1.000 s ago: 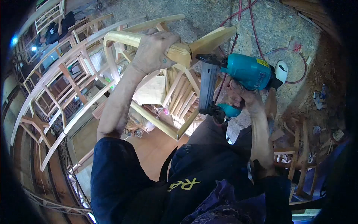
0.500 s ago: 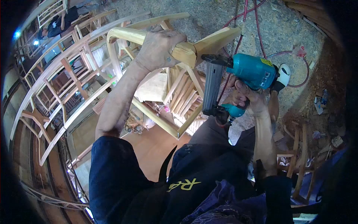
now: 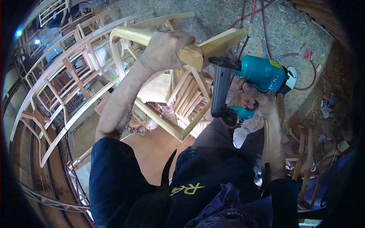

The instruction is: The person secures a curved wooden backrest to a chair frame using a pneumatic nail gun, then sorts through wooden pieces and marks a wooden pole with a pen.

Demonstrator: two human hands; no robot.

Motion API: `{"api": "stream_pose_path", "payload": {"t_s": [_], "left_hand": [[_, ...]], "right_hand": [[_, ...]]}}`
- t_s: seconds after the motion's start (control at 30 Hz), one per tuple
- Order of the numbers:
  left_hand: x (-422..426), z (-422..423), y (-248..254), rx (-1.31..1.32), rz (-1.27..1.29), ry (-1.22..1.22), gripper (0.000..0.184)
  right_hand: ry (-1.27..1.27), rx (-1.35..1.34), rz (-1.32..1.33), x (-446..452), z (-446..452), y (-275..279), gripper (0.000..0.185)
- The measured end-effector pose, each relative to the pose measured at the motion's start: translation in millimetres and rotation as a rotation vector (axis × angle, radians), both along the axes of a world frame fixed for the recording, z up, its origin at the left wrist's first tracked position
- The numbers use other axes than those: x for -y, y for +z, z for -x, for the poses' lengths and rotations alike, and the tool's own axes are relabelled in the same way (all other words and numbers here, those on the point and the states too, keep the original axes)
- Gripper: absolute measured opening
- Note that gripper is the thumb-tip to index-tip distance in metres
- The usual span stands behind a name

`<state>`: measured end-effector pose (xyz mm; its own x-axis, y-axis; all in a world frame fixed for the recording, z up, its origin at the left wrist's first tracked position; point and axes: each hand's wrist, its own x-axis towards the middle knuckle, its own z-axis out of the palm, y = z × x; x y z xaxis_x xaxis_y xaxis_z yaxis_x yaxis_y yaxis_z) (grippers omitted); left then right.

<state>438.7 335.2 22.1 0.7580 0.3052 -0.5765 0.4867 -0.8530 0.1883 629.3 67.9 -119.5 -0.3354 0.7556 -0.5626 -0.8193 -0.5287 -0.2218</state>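
My left hand (image 3: pixel 165 49) is closed over the curved armrest of a pale wooden chair frame (image 3: pixel 131 34), close to its blunt end. A flat tapering wooden piece (image 3: pixel 224 43) meets the armrest there and points up to the right. In my right hand (image 3: pixel 251 99) is a teal pneumatic nail gun (image 3: pixel 260 72), gripped by its handle. Its grey magazine (image 3: pixel 221 89) faces the chair, and the black nose sits just right of the joint; whether it touches the wood I cannot tell. The chair's lower rails (image 3: pixel 161 121) show beneath my left forearm.
Several bare wooden chair frames (image 3: pixel 72 78) stand at the left. Red air hoses (image 3: pixel 263 30) run over the concrete floor (image 3: pixel 213 19) and loop at the right. Stacked wooden slats (image 3: pixel 186 97) lie below the chair. Scraps and another wooden frame (image 3: pixel 300 155) are at the lower right.
The nail gun and my right hand have shifted slightly right and down. My left hand has slid or tilted a little to the right with the armrest still in its grasp.
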Motion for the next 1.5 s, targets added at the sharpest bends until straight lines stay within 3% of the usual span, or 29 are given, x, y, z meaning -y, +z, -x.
{"api": "stream_pose_path", "payload": {"t_s": [0.17,0.33,0.53,0.77,0.87,1.5], "left_hand": [[-2,1,-3,-0.005,0.021,-0.024,0.043],[-5,0,-4,-0.110,0.061,-0.027,0.045],[-7,2,-4,-0.006,0.079,-0.051,0.049],[-7,-1,-3,-0.074,0.078,-0.036,0.047],[-8,-2,-2,-0.035,0.083,-0.027,0.044],[-11,-5,-2,-0.077,0.100,-0.004,0.045]], "right_hand": [[0.020,-0.103,0.009,-7,-10,3,0.032],[0.037,-0.018,-0.015,-8,-10,2,0.036],[0.065,-0.008,-0.025,-12,-11,0,0.037],[0.041,0.044,-0.012,-8,-6,2,0.035],[-0.004,-0.136,0.038,-5,-1,0,0.033],[-0.035,-0.236,0.011,-14,1,7,0.035]]}}
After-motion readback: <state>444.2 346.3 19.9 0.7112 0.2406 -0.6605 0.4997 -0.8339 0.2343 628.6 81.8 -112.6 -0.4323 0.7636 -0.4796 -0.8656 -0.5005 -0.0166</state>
